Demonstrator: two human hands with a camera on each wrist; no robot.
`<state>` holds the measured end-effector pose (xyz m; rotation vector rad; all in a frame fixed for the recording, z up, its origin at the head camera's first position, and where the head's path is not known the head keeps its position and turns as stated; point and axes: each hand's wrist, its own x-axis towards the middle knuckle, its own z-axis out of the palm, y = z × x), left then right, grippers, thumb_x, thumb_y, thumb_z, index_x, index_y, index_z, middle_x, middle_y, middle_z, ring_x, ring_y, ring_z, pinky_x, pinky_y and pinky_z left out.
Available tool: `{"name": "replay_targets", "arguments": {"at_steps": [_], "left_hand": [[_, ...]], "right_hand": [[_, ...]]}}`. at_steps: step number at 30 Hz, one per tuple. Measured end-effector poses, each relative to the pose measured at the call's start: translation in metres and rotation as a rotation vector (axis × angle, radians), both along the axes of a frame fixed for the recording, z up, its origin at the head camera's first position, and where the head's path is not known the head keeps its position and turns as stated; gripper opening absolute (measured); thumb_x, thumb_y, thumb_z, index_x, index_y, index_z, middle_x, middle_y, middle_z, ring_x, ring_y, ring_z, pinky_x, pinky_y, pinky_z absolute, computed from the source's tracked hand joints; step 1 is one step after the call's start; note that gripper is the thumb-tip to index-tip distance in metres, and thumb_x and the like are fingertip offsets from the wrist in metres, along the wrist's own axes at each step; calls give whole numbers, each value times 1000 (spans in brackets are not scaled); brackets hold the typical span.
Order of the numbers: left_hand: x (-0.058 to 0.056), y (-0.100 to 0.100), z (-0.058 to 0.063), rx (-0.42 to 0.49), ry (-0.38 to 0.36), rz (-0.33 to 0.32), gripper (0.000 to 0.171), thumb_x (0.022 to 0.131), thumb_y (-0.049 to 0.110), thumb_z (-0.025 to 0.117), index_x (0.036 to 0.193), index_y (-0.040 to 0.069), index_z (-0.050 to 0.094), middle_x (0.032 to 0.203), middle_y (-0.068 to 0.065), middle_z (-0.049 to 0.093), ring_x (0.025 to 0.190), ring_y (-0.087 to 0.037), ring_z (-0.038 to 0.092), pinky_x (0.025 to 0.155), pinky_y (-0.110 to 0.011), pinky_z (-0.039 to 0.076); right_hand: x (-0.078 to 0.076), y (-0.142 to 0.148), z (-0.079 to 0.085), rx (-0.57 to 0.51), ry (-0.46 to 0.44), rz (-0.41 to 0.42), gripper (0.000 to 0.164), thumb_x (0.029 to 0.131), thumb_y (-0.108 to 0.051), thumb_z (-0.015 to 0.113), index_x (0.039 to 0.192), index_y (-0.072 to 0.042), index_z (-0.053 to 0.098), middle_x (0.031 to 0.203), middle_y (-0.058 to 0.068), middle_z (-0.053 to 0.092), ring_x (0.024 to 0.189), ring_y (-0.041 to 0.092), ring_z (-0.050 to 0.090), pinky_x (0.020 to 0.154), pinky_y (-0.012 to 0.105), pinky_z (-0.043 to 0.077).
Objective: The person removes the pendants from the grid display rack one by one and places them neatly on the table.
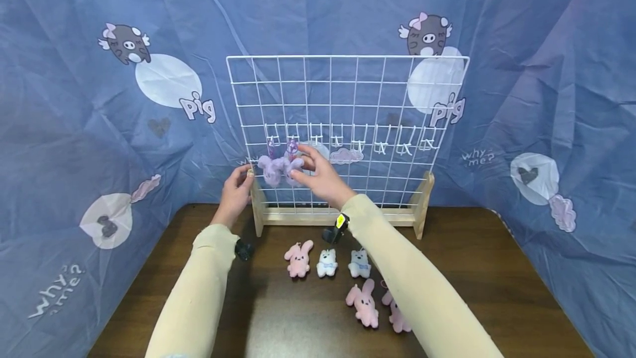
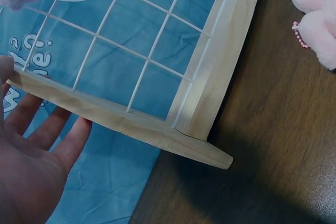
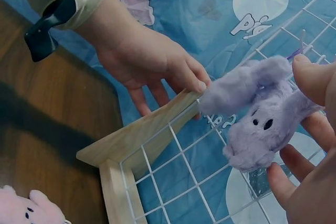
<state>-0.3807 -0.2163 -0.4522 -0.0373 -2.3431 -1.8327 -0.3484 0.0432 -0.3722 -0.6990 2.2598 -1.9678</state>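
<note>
Two purple plush keychains hang side by side on hooks at the left of a white wire grid rack (image 1: 343,81). My right hand (image 1: 323,178) holds the right-hand purple plush keychain (image 3: 262,135), its thumb near the purple strap and other fingers by the plush body. The left-hand purple plush keychain (image 1: 271,172) hangs against it. My left hand (image 1: 233,195) grips the rack's left wooden upright (image 2: 121,119), thumb on the near side and fingers behind. Part of that thumb is cut off in the left wrist view.
Several white hooks (image 1: 381,147) continue rightward along the grid. On the brown table (image 1: 298,336) lie pink rabbit plushes (image 1: 298,261) and white bear plushes (image 1: 327,264); my right sleeve partly covers one rabbit. A blue printed cloth (image 1: 308,10) hangs behind and at both sides.
</note>
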Motion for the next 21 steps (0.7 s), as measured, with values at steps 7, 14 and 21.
{"name": "replay_targets", "arguments": {"at_steps": [7, 14, 21], "left_hand": [[1, 1, 0, 9, 7, 2, 44, 113, 28, 49, 154, 12, 48, 154, -25, 51, 137, -39, 50, 103, -62, 49], [0, 2, 1, -7, 16, 7, 43, 113, 28, 49, 153, 12, 49, 152, -23, 54, 132, -35, 54, 96, -54, 52], [1, 1, -1, -19, 11, 13, 44, 113, 29, 48, 154, 12, 48, 151, -22, 54, 128, -30, 54, 86, -38, 53]], "right_hand": [[3, -4, 2, 21, -28, -14, 62, 104, -9, 66, 160, -5, 39, 138, 20, 65, 124, 31, 61, 102, 39, 55], [6, -9, 6, -8, -32, -49, 41, 103, -11, 68, 141, 2, 57, 111, 15, 72, 97, 19, 68, 82, 33, 61], [11, -13, 9, -38, -18, -83, 13, 103, -11, 69, 92, -5, 63, 91, 5, 73, 80, 12, 65, 70, 27, 59]]}}
